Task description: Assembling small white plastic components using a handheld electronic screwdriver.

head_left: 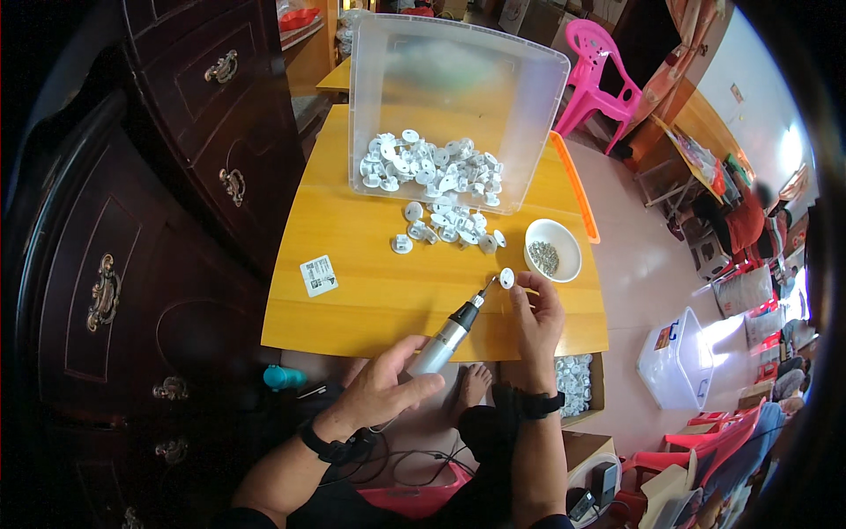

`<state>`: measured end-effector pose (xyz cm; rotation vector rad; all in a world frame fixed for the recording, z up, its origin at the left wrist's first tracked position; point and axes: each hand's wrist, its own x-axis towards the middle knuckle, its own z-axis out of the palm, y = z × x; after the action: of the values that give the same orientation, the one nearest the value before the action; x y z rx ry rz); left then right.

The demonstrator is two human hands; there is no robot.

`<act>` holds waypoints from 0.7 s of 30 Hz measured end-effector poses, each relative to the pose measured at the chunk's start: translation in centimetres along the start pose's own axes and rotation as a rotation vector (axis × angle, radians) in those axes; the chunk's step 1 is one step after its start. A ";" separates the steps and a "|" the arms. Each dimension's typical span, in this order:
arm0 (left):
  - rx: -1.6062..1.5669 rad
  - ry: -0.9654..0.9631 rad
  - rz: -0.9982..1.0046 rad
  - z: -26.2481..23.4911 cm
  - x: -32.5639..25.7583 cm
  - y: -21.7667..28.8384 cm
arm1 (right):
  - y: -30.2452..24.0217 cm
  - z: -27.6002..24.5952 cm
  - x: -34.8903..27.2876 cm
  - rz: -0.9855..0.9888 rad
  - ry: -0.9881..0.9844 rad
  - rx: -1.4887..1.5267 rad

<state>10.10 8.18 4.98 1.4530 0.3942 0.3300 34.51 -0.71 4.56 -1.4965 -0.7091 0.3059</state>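
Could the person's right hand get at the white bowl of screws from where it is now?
Probably yes. The right hand, its fingers pinching a small white disc, sits just below the white bowl, with only bare yellow table between them. It would need to free the disc first.

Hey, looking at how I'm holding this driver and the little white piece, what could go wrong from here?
The silver pen-shaped electric screwdriver in your left hand points its tip right at the right hand fingers pinching the small round white plastic part; a slip might jab them. The white bowl of small metal screws sits close to the wooden table's edge beside that hand and might get knocked off.
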 end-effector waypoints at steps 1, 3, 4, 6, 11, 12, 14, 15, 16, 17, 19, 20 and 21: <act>0.031 0.024 0.006 -0.1 0.0 -0.1 | 0.1 0.3 0.1 -0.109 0.037 -0.226; 0.063 0.049 0.011 -0.1 -0.1 -0.1 | 0.4 1.0 0.4 -0.219 0.073 -0.451; 0.074 0.049 0.022 -0.1 0.0 0.0 | 0.5 1.2 0.6 -0.249 0.087 -0.531; 0.083 0.046 0.034 0.2 0.1 0.1 | 0.1 1.5 0.7 -0.289 0.086 -0.658; 0.062 -0.016 -0.019 0.5 0.1 0.6 | 0.3 1.8 0.8 -0.311 0.054 -0.750; 0.064 -0.015 -0.017 0.6 0.1 0.6 | 0.3 1.8 0.8 -0.267 0.062 -0.706; 0.124 0.009 0.033 0.7 0.2 0.4 | 0.5 1.5 0.7 -0.253 0.064 -0.627; 0.124 0.011 0.035 0.8 0.2 0.4 | 0.7 1.3 0.7 -0.236 0.064 -0.548; 0.128 0.018 0.038 0.8 0.2 0.5 | 1.0 1.1 0.7 -0.238 0.063 -0.548; 0.132 0.026 0.041 0.9 0.2 0.5 | 1.4 0.9 0.7 -0.200 0.056 -0.418; 0.135 0.031 0.050 0.8 0.3 0.2 | 1.6 0.6 0.8 -0.162 0.046 -0.287; 0.138 0.036 0.059 0.7 0.3 0.1 | 1.6 0.4 0.8 -0.164 0.011 -0.329; 0.139 0.038 0.058 0.7 0.2 0.2 | 1.5 0.4 0.8 -0.167 -0.025 -0.372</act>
<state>10.60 7.73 5.26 1.5981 0.4124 0.3830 35.21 0.21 3.22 -1.7719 -0.9419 0.0664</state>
